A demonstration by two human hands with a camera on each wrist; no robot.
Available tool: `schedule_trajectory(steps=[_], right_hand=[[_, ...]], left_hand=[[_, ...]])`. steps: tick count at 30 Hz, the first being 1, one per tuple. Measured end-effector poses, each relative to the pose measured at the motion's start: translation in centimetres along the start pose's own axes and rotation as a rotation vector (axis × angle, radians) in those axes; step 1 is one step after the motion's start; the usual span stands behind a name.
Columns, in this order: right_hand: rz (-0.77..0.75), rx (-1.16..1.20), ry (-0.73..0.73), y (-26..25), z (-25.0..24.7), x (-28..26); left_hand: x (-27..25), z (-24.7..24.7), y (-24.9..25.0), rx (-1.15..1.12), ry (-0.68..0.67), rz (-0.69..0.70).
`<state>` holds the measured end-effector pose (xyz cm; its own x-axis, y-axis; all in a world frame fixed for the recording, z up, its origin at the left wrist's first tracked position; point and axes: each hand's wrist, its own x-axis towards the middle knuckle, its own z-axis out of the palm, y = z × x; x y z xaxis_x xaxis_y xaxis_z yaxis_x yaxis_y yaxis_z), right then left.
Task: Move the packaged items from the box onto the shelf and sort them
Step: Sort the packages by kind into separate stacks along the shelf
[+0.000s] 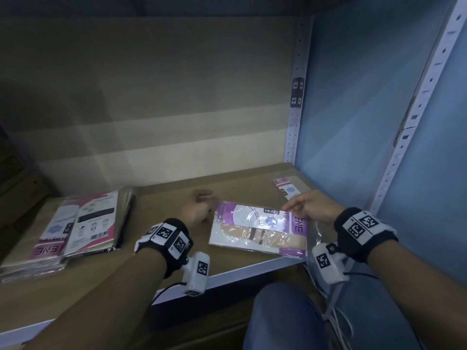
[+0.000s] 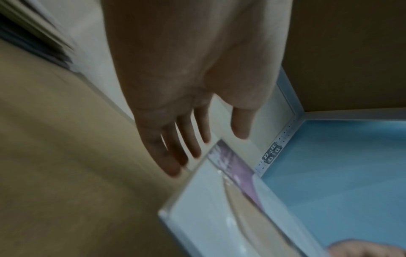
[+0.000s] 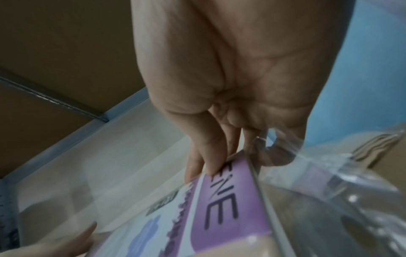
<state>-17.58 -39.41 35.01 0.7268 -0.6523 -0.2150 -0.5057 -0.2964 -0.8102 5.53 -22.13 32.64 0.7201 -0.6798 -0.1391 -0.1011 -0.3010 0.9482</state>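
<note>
A purple and white packet (image 1: 260, 231) in clear plastic hovers tilted over the front of the brown shelf board (image 1: 177, 195). My right hand (image 1: 307, 207) pinches its right end, thumb on top by the purple "ENE" band (image 3: 222, 205). My left hand (image 1: 198, 205) is just left of the packet, fingers straight and relaxed (image 2: 175, 151), holding nothing; their tips come close to the packet's corner (image 2: 211, 187). A stack of pink and white packets (image 1: 75, 228) lies at the left of the shelf. Another purple packet (image 1: 286, 188) lies flat at the back right.
A pale back wall (image 1: 151, 109) and a blue side panel (image 1: 353, 122) with white perforated uprights (image 1: 295, 109) close in the shelf. The shelf's white front edge (image 1: 240, 271) runs above my blue-jeaned knee (image 1: 290, 311). Cables hang by my right wrist.
</note>
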Motion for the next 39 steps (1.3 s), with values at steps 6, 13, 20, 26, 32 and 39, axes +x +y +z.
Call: schedule_trajectory(steps=[6,13,20,26,32,39], right_hand=[[-0.014,-0.035,-0.020,-0.9,0.3,0.1],[-0.088,0.047,0.470,-1.8,1.5,0.6],[-0.033,0.368,0.130,-3.0,5.0,0.8],[-0.005,0.442,0.276,-2.0,5.5,1.6],[0.024,0.095,0.379,0.5,4.5,2.6],[0.051,-0.217,0.353,3.1,4.5,3.3]], left_hand=[[-0.6,0.0,-1.3,-0.115,-0.254,-0.064],[-0.4,0.1,-1.2,-0.529,-0.068,-0.121],[-1.8,2.9,-0.3,-0.817,-0.113,-0.145],[-2.2,5.5,-0.5,-0.614,-0.047,-0.099],[-1.1,8.2,-1.3,-0.124,0.038,0.068],[-0.9,10.4,-2.5,0.385,-0.004,0.184]])
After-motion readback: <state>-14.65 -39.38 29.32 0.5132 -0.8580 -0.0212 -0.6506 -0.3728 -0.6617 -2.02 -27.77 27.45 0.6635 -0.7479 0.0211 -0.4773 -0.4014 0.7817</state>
